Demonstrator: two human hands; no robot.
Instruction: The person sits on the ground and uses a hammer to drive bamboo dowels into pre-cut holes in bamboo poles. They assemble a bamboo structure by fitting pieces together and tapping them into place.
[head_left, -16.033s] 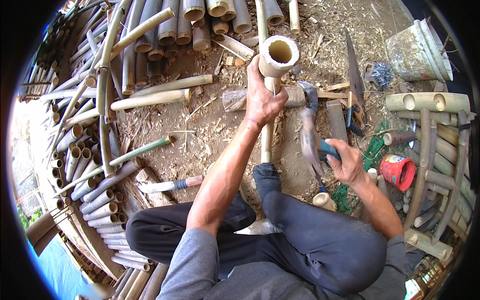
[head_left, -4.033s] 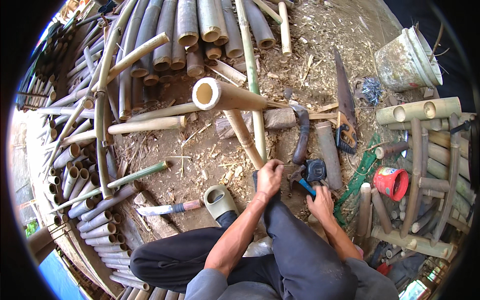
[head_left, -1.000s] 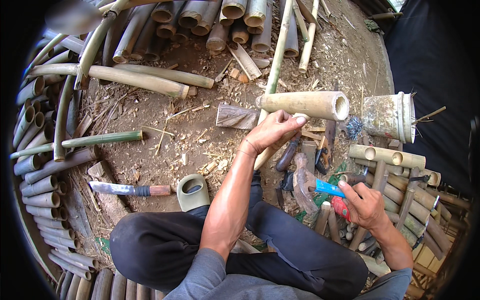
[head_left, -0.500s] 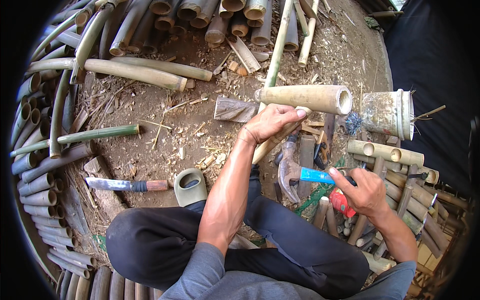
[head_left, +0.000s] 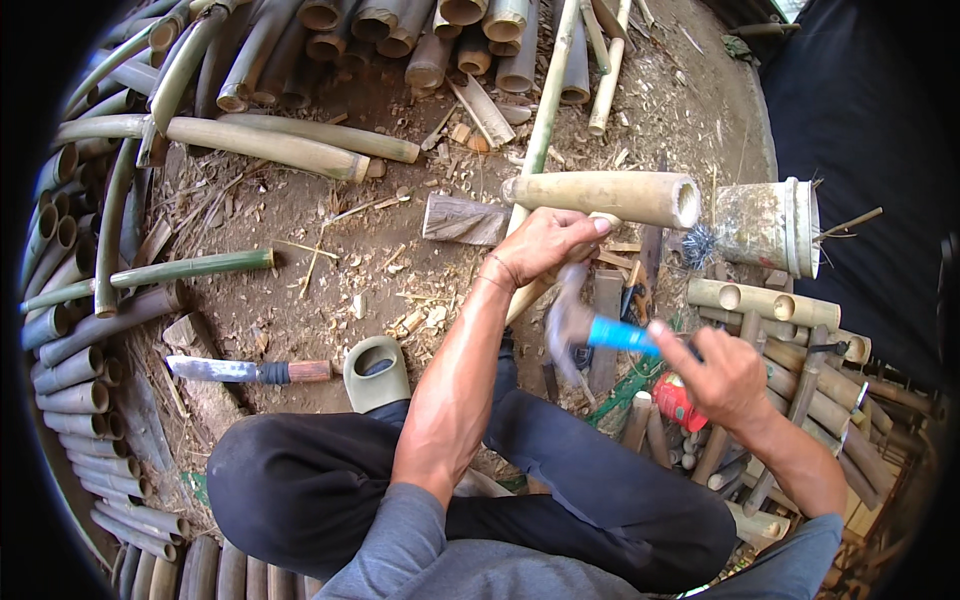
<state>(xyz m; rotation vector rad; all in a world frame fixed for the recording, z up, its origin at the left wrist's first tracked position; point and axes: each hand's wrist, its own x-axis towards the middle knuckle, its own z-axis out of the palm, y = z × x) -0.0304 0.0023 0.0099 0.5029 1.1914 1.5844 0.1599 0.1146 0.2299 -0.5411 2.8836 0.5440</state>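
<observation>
My left hand (head_left: pixel 548 245) is closed round a bamboo stick (head_left: pixel 530 296); its pale end shows beside my thumb. Just beyond my fingers lies a thick, short bamboo tube (head_left: pixel 600 195), its hollow end facing right. A long, thin bamboo pole (head_left: pixel 550 110) runs from the far side to this tube. My right hand (head_left: pixel 722 378) grips a claw hammer (head_left: pixel 622 335) by its blue handle, thumb along the top. The hammer's metal head is blurred and hangs nearer to me than my left hand, apart from the tube.
A knife (head_left: pixel 245 370) with a wooden handle lies left of an olive clog (head_left: pixel 377 372). Right of the tube lies a stained bucket (head_left: pixel 765 230). A wood block (head_left: pixel 463 219) and shavings cover the ground. Stacked bamboo tubes (head_left: pixel 85 400) line the left; a red object (head_left: pixel 678 400) sits by my right hand.
The hammer head has risen slightly away from me and blurred, with the handle tilting. My right hand has shifted a little. My left hand keeps its hold on the bamboo stick.
</observation>
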